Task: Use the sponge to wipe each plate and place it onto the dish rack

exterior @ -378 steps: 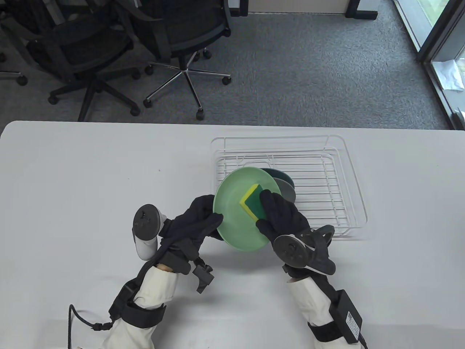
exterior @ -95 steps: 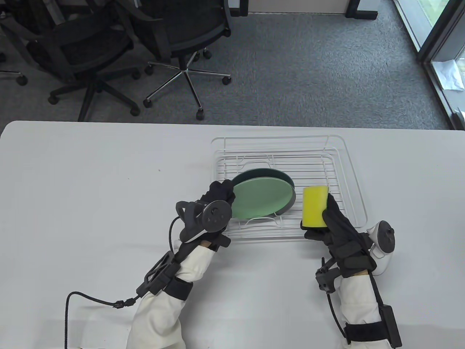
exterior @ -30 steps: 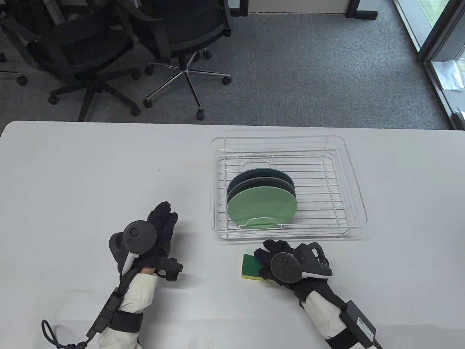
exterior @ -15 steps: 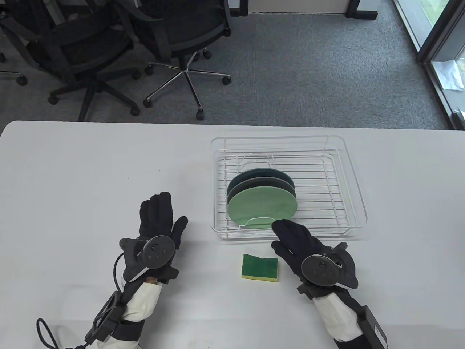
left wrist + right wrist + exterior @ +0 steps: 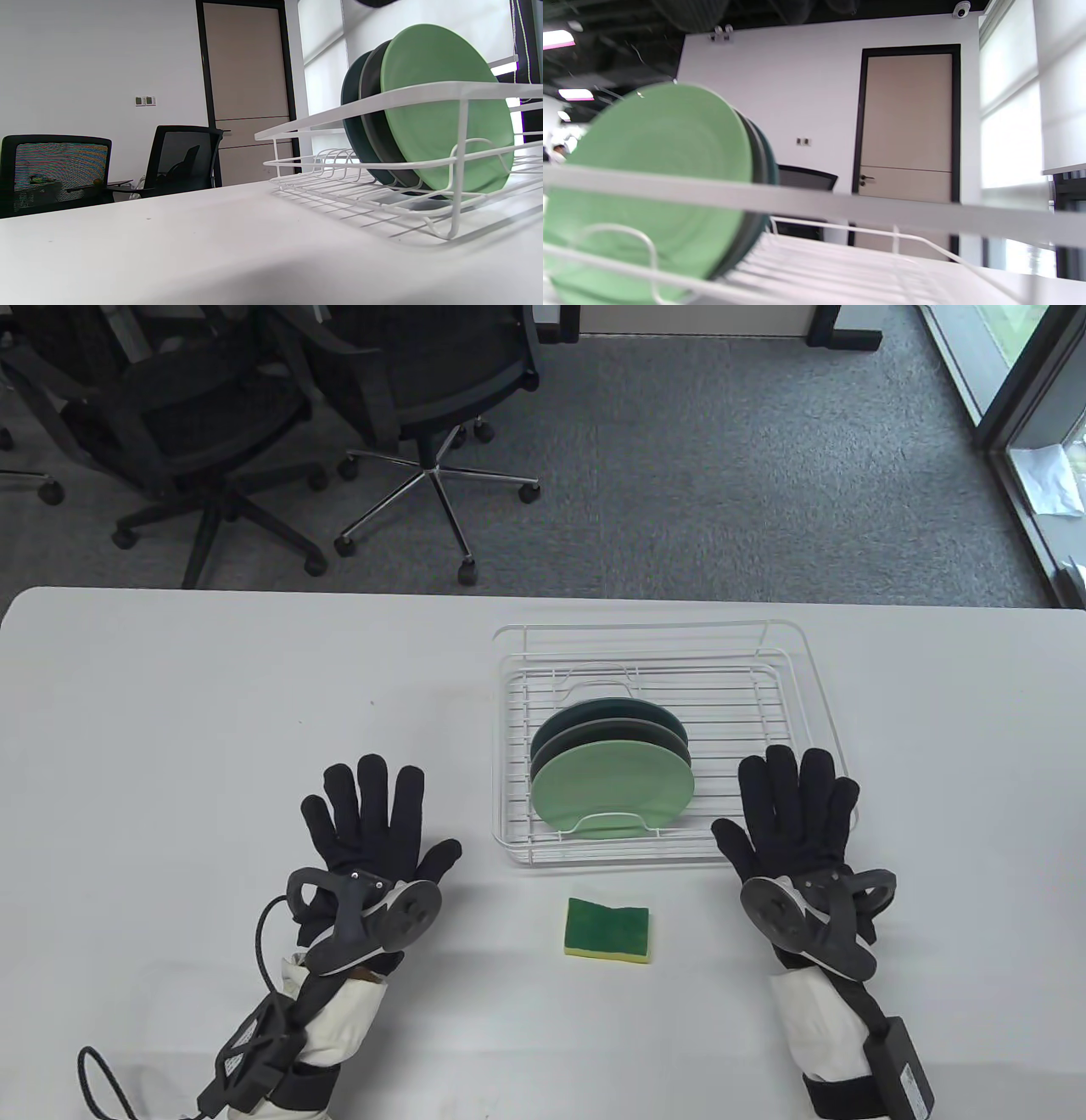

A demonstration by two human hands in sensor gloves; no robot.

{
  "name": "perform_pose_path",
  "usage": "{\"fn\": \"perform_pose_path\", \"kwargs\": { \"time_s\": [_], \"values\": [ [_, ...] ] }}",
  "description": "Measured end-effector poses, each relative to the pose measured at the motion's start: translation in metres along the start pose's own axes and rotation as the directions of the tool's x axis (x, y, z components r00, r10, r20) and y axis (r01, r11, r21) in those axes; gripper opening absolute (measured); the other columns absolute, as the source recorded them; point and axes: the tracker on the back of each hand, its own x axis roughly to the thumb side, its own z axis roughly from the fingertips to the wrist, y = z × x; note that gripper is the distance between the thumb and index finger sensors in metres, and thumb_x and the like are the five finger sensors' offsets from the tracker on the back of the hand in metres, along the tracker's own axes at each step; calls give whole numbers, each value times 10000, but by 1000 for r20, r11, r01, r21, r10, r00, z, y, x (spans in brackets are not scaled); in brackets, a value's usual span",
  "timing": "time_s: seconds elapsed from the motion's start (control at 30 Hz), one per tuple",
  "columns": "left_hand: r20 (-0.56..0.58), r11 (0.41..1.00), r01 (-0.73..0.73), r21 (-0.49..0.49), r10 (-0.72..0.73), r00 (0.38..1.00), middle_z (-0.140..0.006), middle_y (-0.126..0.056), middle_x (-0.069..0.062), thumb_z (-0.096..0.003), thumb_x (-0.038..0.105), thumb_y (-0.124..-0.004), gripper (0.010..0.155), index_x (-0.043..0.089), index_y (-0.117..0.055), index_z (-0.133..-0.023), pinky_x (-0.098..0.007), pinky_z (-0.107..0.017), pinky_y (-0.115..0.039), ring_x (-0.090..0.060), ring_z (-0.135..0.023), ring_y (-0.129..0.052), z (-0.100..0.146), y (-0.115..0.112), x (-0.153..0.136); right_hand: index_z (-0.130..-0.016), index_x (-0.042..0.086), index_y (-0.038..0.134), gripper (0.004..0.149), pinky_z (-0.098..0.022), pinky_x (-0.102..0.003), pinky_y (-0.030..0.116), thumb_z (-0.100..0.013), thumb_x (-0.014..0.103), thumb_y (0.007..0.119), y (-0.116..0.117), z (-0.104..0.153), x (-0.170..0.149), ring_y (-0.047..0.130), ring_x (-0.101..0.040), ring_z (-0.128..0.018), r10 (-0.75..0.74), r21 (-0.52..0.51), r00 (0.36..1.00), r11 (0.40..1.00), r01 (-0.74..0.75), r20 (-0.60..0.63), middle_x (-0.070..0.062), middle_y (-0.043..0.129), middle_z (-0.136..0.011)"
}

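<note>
Three plates stand on edge in the white wire dish rack (image 5: 814, 678): a light green plate (image 5: 612, 793) in front, a grey plate (image 5: 594, 734) behind it and a dark teal plate (image 5: 604, 709) at the back. The light green plate (image 5: 441, 110) (image 5: 649, 182) also fills both wrist views. A green and yellow sponge (image 5: 608, 930) lies flat on the table just in front of the rack. My left hand (image 5: 365, 814) rests flat on the table left of the rack, fingers spread. My right hand (image 5: 797, 806) lies flat over the rack's front right corner, empty.
The white table (image 5: 212, 712) stretches wide to the left of the rack. Black office chairs (image 5: 254, 415) stand on the grey carpet beyond the far edge. A cable (image 5: 102, 1077) trails from my left wrist at the near edge.
My right hand let go of the sponge and moved right to the rack's corner, fingers spread. My left hand turned palm down and flattened on the table. The plates have not moved.
</note>
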Motion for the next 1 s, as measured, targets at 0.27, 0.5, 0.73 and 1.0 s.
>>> {"fn": "perform_pose_path", "kwargs": {
  "time_s": [0.27, 0.5, 0.73, 1.0],
  "values": [
    [-6, 1000, 8, -19, -8, 1000, -1146, -119, -453, -615, 550, -515, 888, -9, -116, -1177, -858, -591, -198, -717, -952, -87, 0, -5, -2, -1186, 94, 302, 727, -682, -650, 106, -630, 505, 526, 7, 3, -13, -3, -475, -998, 8, 33, 999, 999, -6, -41, -225, 170, -1204],
    [-8, 1000, 5, -21, -5, 1000, -1150, -125, -451, -616, 547, -518, 885, -7, -124, -1181, -857, -595, -200, -715, -957, -92, -1, -4, -2, -1184, 89, 321, 720, -682, -650, 117, -630, 501, 528, 10, 3, -14, 15, -483, -1000, -19, 29, 999, 999, 20, -43, -235, 188, -1203],
    [-8, 1000, 1, -19, -1, 1000, -1153, -132, -451, -616, 544, -521, 883, -8, -130, -1183, -857, -597, -204, -715, -959, -95, -2, -5, -3, -1182, 83, 330, 721, -683, -652, 127, -629, 500, 530, 11, 5, -10, 30, -487, -1003, -18, 41, 999, 999, 20, -35, -237, 204, -1202],
    [-8, 1000, 5, -22, -5, 1000, -1153, -137, -452, -618, 540, -524, 881, -13, -134, -1183, -856, -598, -207, -716, -958, -99, -2, -6, -3, -1181, 82, 337, 719, -684, -653, 136, -628, 498, 532, 12, 6, -7, 39, -489, -1005, -15, 56, 1000, 998, 16, -22, -242, 214, -1202]
  ]
}}
